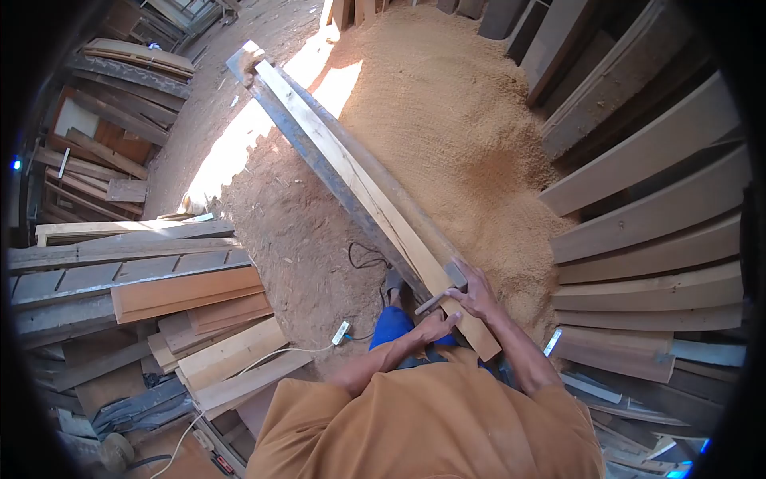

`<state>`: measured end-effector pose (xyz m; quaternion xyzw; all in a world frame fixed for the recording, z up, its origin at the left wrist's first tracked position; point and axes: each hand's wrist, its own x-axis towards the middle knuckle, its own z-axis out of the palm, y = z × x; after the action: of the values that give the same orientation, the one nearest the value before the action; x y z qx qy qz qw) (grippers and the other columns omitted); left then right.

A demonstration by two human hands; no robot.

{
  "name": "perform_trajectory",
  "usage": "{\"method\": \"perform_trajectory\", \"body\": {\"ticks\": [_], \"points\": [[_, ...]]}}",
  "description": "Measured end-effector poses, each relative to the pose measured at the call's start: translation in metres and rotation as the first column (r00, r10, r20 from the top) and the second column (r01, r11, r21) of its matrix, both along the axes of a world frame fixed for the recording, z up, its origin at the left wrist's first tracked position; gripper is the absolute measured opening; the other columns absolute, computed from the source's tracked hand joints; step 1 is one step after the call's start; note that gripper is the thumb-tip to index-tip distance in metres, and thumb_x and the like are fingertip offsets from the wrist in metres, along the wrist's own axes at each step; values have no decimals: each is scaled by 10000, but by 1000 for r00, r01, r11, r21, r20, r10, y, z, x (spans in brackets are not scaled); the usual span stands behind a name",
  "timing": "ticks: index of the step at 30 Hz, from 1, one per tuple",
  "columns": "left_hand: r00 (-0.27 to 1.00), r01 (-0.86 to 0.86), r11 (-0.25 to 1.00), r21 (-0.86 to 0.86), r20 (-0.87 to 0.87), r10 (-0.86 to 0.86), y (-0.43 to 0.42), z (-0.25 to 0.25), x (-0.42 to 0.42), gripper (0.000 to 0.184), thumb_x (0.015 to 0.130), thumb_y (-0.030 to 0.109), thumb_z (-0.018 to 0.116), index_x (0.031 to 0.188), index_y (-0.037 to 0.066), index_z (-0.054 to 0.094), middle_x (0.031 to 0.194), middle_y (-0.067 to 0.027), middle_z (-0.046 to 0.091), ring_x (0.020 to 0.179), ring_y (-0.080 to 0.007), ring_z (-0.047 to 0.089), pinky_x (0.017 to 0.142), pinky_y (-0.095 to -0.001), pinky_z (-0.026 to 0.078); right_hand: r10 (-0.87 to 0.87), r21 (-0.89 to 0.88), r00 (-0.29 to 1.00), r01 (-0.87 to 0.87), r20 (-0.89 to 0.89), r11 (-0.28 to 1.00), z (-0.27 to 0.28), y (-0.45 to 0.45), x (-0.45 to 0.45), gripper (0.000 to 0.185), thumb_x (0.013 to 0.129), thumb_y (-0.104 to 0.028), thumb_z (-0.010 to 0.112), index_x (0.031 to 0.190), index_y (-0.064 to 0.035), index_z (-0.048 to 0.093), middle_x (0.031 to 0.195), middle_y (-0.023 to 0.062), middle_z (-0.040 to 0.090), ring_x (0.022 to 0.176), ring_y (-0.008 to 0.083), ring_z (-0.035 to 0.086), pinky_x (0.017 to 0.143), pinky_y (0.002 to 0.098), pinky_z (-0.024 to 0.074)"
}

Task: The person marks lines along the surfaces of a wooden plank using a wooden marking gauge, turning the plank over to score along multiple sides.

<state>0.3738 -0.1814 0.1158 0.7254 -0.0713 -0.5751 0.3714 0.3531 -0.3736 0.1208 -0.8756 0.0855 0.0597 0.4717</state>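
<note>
A long pale board (359, 184) lies on a narrow, worn wooden bench (303, 148) that runs from the upper left down to my body. Near the board's close end, a marking tool (455, 274) with a wooden block and a thin bar sits across it. My right hand (476, 295) is on the right side, its fingers around the block. At the board's left edge is my left hand (437, 326), its fingers closed at the thin bar. The grip under the fingers is partly hidden.
Sawdust (447, 104) is heaped beyond the bench. Planks (654, 295) lean along the right. Stacked boards (191, 291) lie on the left, near a white socket strip (341, 332) with a cable. A dark cord (367, 257) lies on the ground beside the bench.
</note>
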Motion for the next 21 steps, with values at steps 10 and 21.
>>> {"method": "perform_trajectory", "body": {"ticks": [10,21], "points": [[950,-310,951,-19,41,310,44,-74,135,520,1034,407,596,1251,-65,598,975,-163,739,900,-234,732,775,-372,580,-93,-23,994,95,64,995,-14,41,151,829,852,-397,809,1534,-64,474,1393,205,630,1226,419,572,1077,479,441],[951,-180,983,-41,246,185,36,18,172,669,989,354,643,1494,-21,413,1099,-284,711,1026,-435,707,951,-494,534,-66,17,981,64,181,998,-24,83,400,829,841,-431,816,1538,-131,484,1170,205,691,1073,379,619,984,462,493]]}}
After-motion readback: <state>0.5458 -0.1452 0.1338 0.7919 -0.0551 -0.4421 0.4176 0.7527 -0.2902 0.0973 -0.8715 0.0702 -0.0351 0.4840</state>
